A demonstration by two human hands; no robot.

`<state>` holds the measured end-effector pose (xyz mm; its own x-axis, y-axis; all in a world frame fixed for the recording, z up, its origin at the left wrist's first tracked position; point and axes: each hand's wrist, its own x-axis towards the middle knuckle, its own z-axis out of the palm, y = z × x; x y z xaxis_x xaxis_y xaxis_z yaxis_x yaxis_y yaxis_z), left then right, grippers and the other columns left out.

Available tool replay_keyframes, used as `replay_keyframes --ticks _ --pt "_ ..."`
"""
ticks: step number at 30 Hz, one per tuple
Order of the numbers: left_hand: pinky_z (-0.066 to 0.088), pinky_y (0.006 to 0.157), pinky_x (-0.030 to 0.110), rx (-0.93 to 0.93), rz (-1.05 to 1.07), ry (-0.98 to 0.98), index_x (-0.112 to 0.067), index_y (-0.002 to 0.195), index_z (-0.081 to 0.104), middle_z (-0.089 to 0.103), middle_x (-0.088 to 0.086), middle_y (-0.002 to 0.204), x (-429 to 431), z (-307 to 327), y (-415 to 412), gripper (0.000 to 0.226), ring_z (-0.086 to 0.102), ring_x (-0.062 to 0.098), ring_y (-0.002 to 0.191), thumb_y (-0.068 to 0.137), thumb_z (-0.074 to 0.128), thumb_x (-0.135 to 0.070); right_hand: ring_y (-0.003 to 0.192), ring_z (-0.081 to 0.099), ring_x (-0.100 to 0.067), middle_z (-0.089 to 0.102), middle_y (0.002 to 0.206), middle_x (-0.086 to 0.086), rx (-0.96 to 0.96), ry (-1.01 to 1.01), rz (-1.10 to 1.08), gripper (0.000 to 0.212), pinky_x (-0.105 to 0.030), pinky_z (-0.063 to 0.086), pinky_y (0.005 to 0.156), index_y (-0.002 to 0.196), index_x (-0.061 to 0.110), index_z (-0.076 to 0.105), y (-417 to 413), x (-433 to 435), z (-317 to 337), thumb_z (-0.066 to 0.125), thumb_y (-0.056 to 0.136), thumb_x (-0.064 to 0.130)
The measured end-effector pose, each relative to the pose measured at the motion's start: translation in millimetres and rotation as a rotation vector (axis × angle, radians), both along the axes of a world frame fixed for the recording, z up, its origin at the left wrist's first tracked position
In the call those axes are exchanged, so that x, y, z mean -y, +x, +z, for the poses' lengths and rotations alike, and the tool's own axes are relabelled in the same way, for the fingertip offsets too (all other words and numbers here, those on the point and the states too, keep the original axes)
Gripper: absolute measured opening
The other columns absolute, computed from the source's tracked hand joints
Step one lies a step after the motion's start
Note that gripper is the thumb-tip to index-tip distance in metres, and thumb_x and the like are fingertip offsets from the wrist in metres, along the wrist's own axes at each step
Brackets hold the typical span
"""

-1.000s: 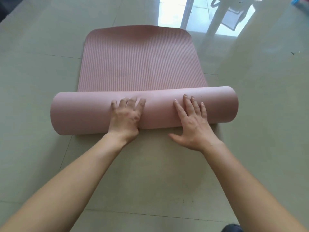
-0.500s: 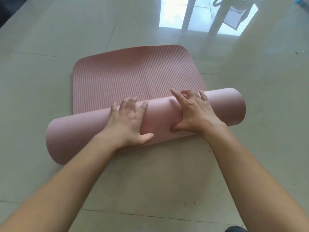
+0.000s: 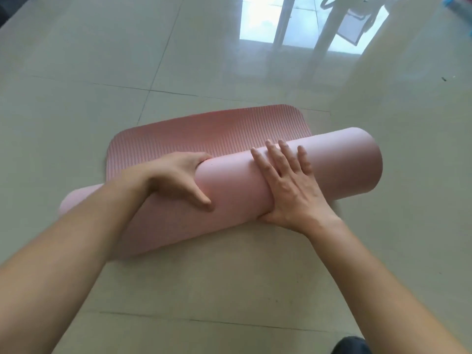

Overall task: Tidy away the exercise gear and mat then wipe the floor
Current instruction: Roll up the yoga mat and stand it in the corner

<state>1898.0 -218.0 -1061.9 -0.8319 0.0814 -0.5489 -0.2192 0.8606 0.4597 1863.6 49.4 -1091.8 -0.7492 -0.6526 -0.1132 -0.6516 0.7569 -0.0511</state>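
Note:
A pink exercise mat lies on the tiled floor, most of it wound into a thick roll (image 3: 229, 190) that slants from lower left to upper right. A short ribbed flat end (image 3: 204, 134) still lies unrolled beyond the roll. My left hand (image 3: 178, 180) wraps the roll near its middle, fingers curled over the far side and thumb on the near side. My right hand (image 3: 288, 185) presses flat on top of the roll further right, fingers spread. My left forearm hides part of the roll's left end.
Glossy pale floor tiles (image 3: 229, 290) surround the mat. White furniture legs (image 3: 324, 31) and a bright window reflection (image 3: 258, 21) sit at the far top. A dark shape (image 3: 352, 346) shows at the bottom edge, and something blue (image 3: 457, 3) in the top right corner.
The roll has moved forward and grown thicker, and the flat part has shrunk to a short strip. My left hand shifted from pressing on top to curling around the roll.

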Motion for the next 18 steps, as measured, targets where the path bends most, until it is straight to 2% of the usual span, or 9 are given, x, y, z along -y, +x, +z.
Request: replay_keyframes --ticks 2,4,6,8,10,12,13,15,18 --pt "0.045 0.100 0.027 0.093 0.001 0.114 -0.041 0.138 0.043 0.056 -0.021 0.127 -1.4 -4.1 14.4 0.101 0.055 0.006 0.118 0.048 0.090 -0.053 0.150 0.018 -0.029 0.023 0.162 -0.005 0.003 0.081 0.051 0.143 -0.047 0.009 0.124 0.158 0.028 0.003 -1.7 4.2 9.4 0.079 0.047 0.075" --pt "0.031 0.113 0.028 0.014 -0.018 0.092 -0.036 0.148 0.033 0.038 -0.015 0.149 -4.2 -4.9 22.5 0.114 0.036 0.010 0.138 0.047 0.080 -0.062 0.144 0.030 -0.025 0.034 0.157 0.000 0.038 0.120 0.090 0.138 -0.040 0.018 0.121 0.157 0.028 0.013 -9.7 10.5 17.7 0.078 0.046 0.077" --pt "0.019 0.119 0.036 -0.116 -0.022 -0.016 -0.035 0.151 0.027 0.021 -0.008 0.159 -10.5 0.7 25.6 0.109 0.017 0.012 0.147 0.053 0.066 -0.064 0.141 0.035 -0.023 0.038 0.154 0.001 0.105 0.083 0.082 0.138 -0.039 0.020 0.120 0.157 0.030 0.016 -22.3 19.0 23.2 0.079 0.043 0.077" --pt "0.015 0.119 0.042 -0.245 -0.046 -0.238 -0.031 0.152 0.024 0.015 0.000 0.163 -21.5 2.4 28.8 0.093 0.011 0.016 0.149 0.072 0.060 -0.060 0.143 0.034 -0.022 0.038 0.155 -0.001 0.137 0.007 0.038 0.133 -0.041 0.017 0.122 0.158 0.032 0.018 -32.7 27.7 23.2 0.079 0.048 0.074" --pt "0.007 0.120 0.052 -0.290 -0.040 -0.421 -0.024 0.155 0.009 0.004 0.008 0.164 -34.4 -4.4 30.6 0.101 0.002 0.024 0.151 0.078 0.053 -0.071 0.143 0.035 -0.024 0.039 0.154 -0.005 0.050 -0.126 -0.048 0.110 -0.044 0.017 0.123 0.155 0.031 0.027 -36.7 34.9 16.6 0.076 0.063 0.066" --pt "-0.003 0.116 0.062 -0.265 -0.017 -0.574 -0.018 0.154 -0.013 -0.015 0.014 0.162 -39.3 -19.1 28.8 0.128 -0.013 0.033 0.149 0.066 0.050 -0.087 0.136 0.044 -0.030 0.048 0.148 -0.009 -0.080 -0.343 -0.135 0.075 -0.046 0.030 0.117 0.148 0.024 0.044 -34.8 38.6 6.1 0.072 0.082 0.047" --pt "-0.005 0.113 0.066 -0.268 -0.018 -0.651 -0.016 0.151 -0.022 -0.022 0.017 0.160 -37.7 -27.2 25.6 0.138 -0.018 0.037 0.148 0.061 0.054 -0.088 0.133 0.047 -0.033 0.051 0.146 -0.011 -0.116 -0.417 -0.157 0.063 -0.048 0.036 0.113 0.144 0.020 0.050 -32.4 38.6 0.1 0.070 0.086 0.036" --pt "-0.002 0.111 0.069 -0.311 -0.026 -0.740 -0.015 0.147 -0.029 -0.020 0.020 0.158 -31.6 -41.4 15.5 0.141 -0.014 0.043 0.147 0.063 0.067 -0.075 0.139 0.042 -0.036 0.046 0.149 -0.016 -0.119 -0.396 -0.145 0.062 -0.050 0.037 0.113 0.144 0.017 0.051 -25.4 33.9 -11.6 0.070 0.086 0.027" --pt "0.015 0.114 0.062 -0.381 -0.010 -0.731 -0.020 0.153 -0.002 0.012 0.014 0.159 -24.1 -45.8 1.1 0.120 0.015 0.038 0.145 0.066 0.076 -0.049 0.151 0.020 -0.033 0.023 0.163 -0.014 -0.052 -0.216 -0.077 0.088 -0.050 0.025 0.120 0.154 0.023 0.033 -10.3 20.4 -22.6 0.076 0.079 0.036"
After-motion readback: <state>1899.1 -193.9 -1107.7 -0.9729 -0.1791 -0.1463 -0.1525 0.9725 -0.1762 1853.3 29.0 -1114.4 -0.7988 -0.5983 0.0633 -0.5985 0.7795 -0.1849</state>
